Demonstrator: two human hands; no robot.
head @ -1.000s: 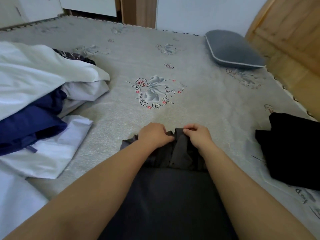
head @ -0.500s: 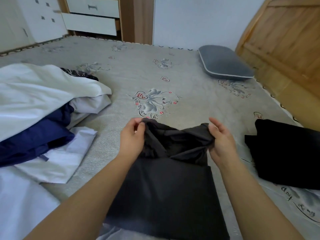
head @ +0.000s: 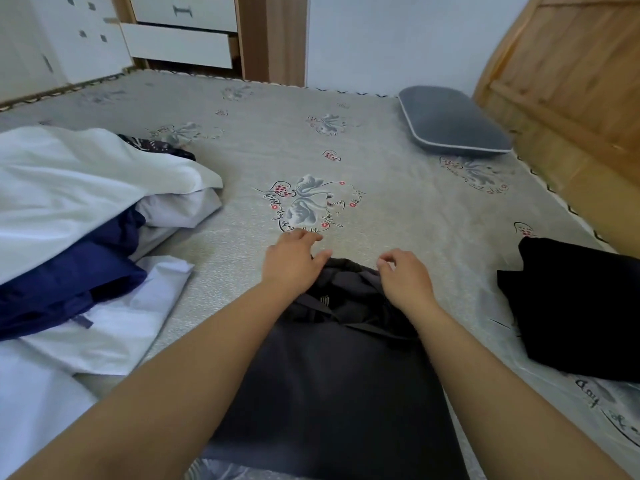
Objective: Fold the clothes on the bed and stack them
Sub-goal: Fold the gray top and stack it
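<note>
A dark grey garment [head: 329, 382] lies partly folded on the bed [head: 398, 216] right in front of me, its far end bunched with straps showing. My left hand [head: 291, 263] hovers at the garment's far left corner with fingers relaxed and spread, holding nothing. My right hand [head: 405, 280] is over the far right corner, fingers loosely curled, nothing between them. A black folded garment [head: 581, 306] sits on the bed to the right. A heap of unfolded white clothes [head: 69, 188] and a navy piece [head: 65, 282] lies to the left.
A grey pillow [head: 450, 123] rests at the far right by the wooden headboard [head: 571, 81]. White drawers [head: 180, 43] stand beyond the bed's far edge, one pulled partly out. The printed mattress cover stretches between the piles.
Half a second ago both hands held the grey garment's far edge lifted. It now lies down on the bed and both hands have let go.
</note>
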